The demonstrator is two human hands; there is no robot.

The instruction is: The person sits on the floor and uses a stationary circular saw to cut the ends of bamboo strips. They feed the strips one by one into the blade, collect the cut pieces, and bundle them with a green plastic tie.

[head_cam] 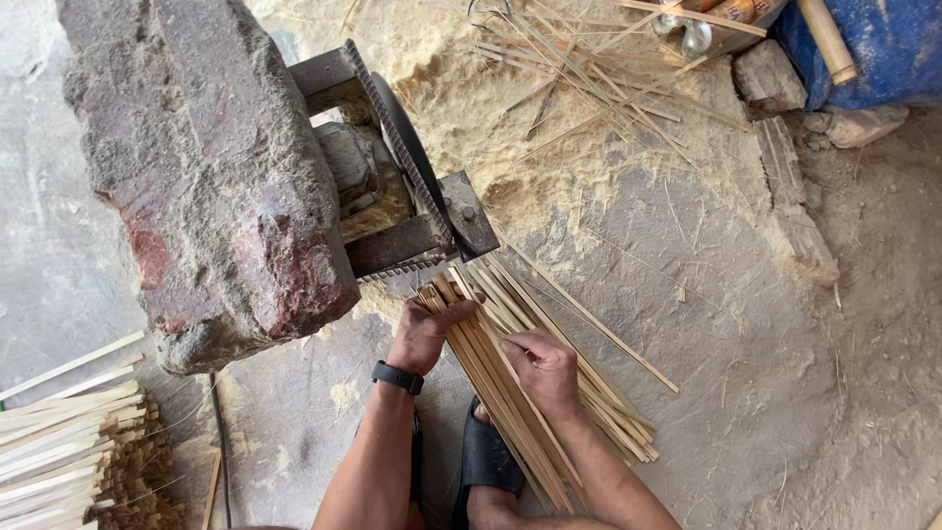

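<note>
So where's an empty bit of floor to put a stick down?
Bare floor lies right of the strip bundle that the left hand and right hand hold, and between the big stone block and the stacked sticks. It is crowded by the toothed machine and the scattered strips on the sawdust.

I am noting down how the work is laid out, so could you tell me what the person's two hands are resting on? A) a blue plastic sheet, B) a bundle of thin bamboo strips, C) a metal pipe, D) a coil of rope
B: both the left hand and the right hand lie on a bundle of thin bamboo strips fanned across the ground.
</note>
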